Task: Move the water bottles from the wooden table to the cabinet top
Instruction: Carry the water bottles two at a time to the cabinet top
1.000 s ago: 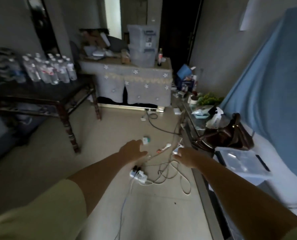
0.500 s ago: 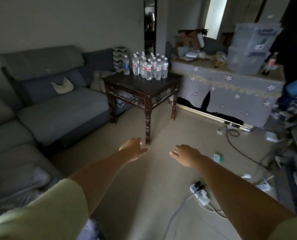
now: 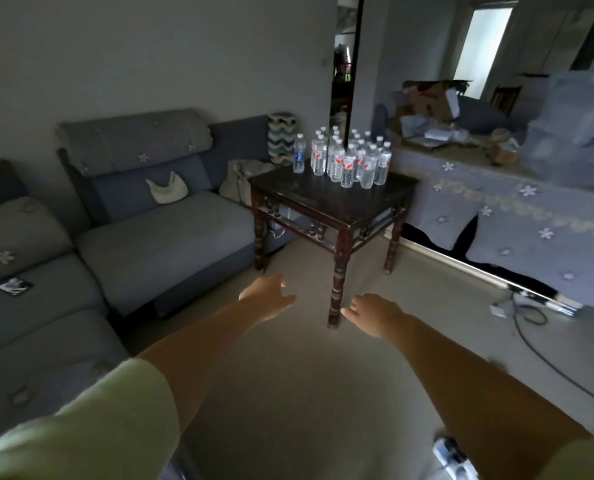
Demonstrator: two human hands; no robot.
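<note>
So the water bottles [image 3: 349,159] are all bunched up at the far corner of the wooden table [image 3: 326,199], standing upright and packed shoulder to shoulder, with one blue-label bottle [image 3: 299,154] a little apart on the left of the bunch. None have been moved yet as far as I can tell.

My guess on handling: they look full and sealed, so decent weight each, thin plastic that gives a bit if you squeeze, and smooth enough to slip. I'd grab around the middle, on the label, or by the neck under the cap. Because they're so tightly packed, pulling one from the middle could knock its neighbours over, so start from the outer ones on the near side.

Both hands are out in front and holding nothing: left hand [image 3: 267,299] with fingers loosely spread, right hand [image 3: 375,315] relaxed too, both well short of the table.

The cabinet top [image 3: 468,161], I'm assuming, is the cloth-covered one just right of the table, and it already has boxes [image 3: 427,98] and plastic bins [image 3: 579,129] on it. Grey sofa [image 3: 157,216] sits to the left, cables [image 3: 530,317] on the floor at right.
</note>
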